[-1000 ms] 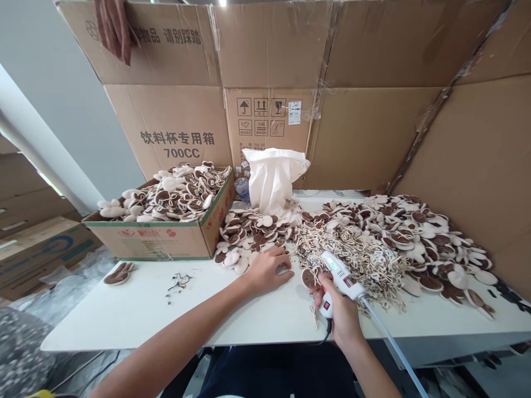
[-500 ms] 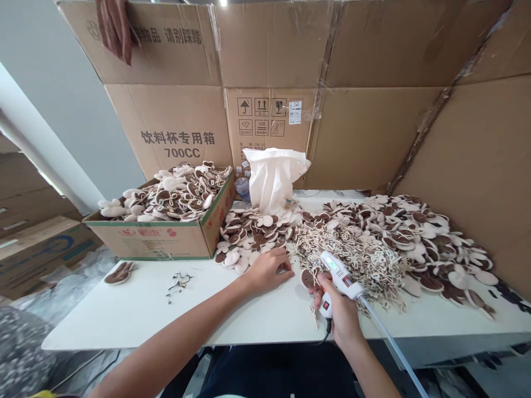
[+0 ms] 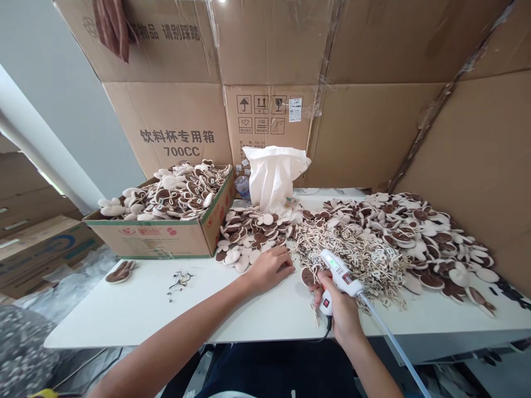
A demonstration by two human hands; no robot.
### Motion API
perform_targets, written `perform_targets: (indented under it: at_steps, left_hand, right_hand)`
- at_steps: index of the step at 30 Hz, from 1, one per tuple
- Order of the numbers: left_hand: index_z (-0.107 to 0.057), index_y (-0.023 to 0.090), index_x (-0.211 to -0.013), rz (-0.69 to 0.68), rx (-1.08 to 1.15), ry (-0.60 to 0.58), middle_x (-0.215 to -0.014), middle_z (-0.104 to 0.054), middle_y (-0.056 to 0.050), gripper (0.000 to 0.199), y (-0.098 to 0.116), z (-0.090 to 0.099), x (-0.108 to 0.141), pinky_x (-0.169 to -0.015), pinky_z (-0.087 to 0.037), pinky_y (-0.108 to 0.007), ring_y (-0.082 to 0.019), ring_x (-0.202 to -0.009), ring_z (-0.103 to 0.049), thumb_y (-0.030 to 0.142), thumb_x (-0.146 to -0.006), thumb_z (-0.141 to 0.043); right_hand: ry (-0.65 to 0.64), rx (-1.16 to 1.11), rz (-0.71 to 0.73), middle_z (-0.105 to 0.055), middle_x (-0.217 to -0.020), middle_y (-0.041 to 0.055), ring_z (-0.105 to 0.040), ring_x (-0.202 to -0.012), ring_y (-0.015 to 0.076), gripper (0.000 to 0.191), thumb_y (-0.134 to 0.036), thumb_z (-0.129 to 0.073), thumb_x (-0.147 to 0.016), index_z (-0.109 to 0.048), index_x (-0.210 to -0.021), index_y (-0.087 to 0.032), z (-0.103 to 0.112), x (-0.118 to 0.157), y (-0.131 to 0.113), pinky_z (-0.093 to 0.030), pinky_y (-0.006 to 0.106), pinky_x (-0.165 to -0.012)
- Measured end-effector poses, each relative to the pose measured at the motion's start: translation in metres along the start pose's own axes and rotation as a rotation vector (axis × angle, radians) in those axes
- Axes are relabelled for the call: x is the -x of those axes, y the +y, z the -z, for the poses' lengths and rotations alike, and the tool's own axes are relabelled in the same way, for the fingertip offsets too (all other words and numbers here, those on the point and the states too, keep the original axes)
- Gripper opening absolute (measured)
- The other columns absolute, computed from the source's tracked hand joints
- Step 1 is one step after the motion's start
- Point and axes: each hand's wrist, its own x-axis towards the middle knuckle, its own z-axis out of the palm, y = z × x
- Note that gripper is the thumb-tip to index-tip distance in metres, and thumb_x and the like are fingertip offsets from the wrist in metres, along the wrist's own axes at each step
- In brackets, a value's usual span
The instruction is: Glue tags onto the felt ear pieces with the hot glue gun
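My right hand (image 3: 342, 315) grips a white hot glue gun (image 3: 341, 272) with a green light, a red switch and a long glue stick (image 3: 392, 342) trailing from its back. Just beyond those fingers lies a brown-and-cream felt piece (image 3: 308, 276), partly hidden by the hand. A cord loop (image 3: 315, 314) rests on the table beside the gun. My left hand (image 3: 270, 270) lies on the table, fingers loosely bent and thumb apart, with nothing seen in it. It is near a pile of felt pieces (image 3: 243, 255). A heap of cord loops (image 3: 352, 249) stands behind the gun.
A cardboard box (image 3: 166, 240) full of corded felt pieces stands at left. More felt pieces (image 3: 431, 254) spread rightward. A white bag (image 3: 271, 179) stands before cardboard walls (image 3: 373, 132). Dark scraps (image 3: 179, 281) and one felt piece (image 3: 120, 272) lie at left. Another person's hand (image 3: 112, 27) hangs over the cardboard.
The view has shifted very slightly. My two hands and the glue gun stay in place. The other person's hand at the top left has moved slightly.
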Motion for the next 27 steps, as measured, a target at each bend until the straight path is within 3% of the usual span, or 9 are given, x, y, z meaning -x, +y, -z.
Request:
perform_targets:
  at_steps: [5,22,27]
  left_hand:
    - [-0.064,0.020,-0.094,-0.013,0.014,-0.002,-0.098,-0.065,-0.006,0.013,0.0001,0.0003,-0.0006,-0.078,-0.048,-0.031,-0.021,-0.093,-0.062,0.029,-0.102,-0.061]
    - [-0.059,0.020,-0.094,-0.007,0.000,-0.028,-0.099,-0.063,-0.006,0.015,0.0017,0.0000,-0.0016,-0.080,-0.047,-0.032,-0.021,-0.093,-0.059,0.029,-0.105,-0.055]
    - [-0.056,0.020,-0.095,-0.015,-0.026,0.031,-0.100,-0.063,-0.008,0.014,0.0007,-0.0014,-0.0021,-0.085,-0.046,-0.036,-0.024,-0.097,-0.056,0.028,-0.106,-0.050]
  right_hand:
    - [-0.016,0.014,0.013,-0.071,-0.061,0.0016,-0.055,-0.042,0.0124,0.044,-0.056,-0.085,-0.077,-0.065,-0.089,-0.019,-0.0026,0.0018,-0.0038,-0.044,0.024,-0.045]
    - [-0.019,0.037,0.010,-0.069,-0.058,0.0000,-0.059,-0.045,0.0149,0.043,-0.056,-0.084,-0.077,-0.066,-0.089,-0.019,-0.0020,0.0017,-0.0038,-0.049,0.026,-0.047]
    - [-0.020,0.028,0.008,-0.071,-0.062,0.0016,-0.056,-0.043,0.0141,0.044,-0.057,-0.085,-0.076,-0.066,-0.089,-0.019,-0.0024,0.0023,-0.0047,-0.048,0.026,-0.045]
